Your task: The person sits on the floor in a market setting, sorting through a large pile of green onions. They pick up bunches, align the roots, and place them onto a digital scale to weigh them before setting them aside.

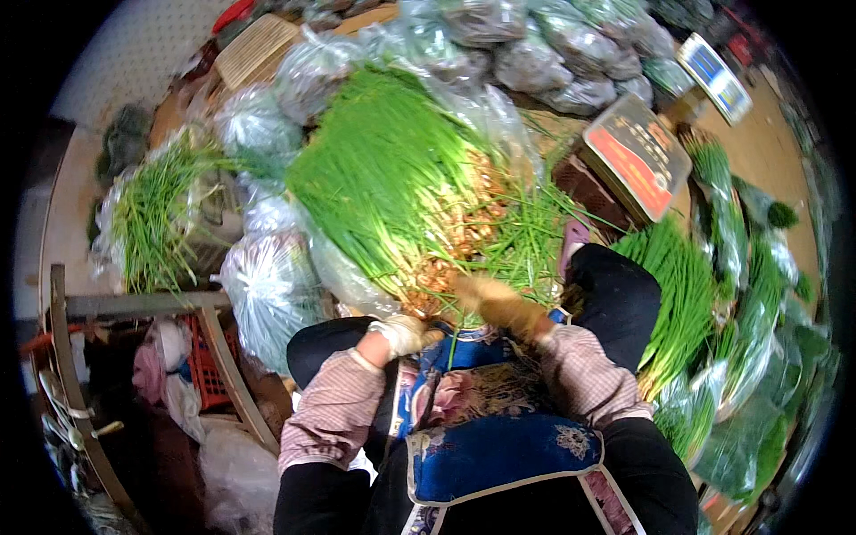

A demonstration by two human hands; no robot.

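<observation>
- Green chive bundle (392, 169), large, in a clear plastic bag, lying slantwise above the lap; root ends pale brown, pointing toward the person.
- Left hand (403, 334), in a whitish glove, grip closed on the root end of the bundle at its lower edge.
- Right hand (499, 303), in a soiled tan glove, grip pressed around stalks just beside the roots; fingers hard to make out under dirt.
- Blue patterned apron (499, 446) over dark trousers, checked sleeves at both forearms.
- Open room: little; goods crowd every side of the knees.
- Second chive bunch (156, 214), smaller, loose, well to the left.
- Long chive bundles (682, 294), at the right, beside the right knee.
- Clear bags of greens (553, 45), piled along the top edge; contents blurred.
- Scale (637, 156), flat grey platform with red and orange panel, upper right; its blue-and-white display stands beyond.
- Red crate (209, 374), lower left, partly hidden behind a metal frame (223, 357).
</observation>
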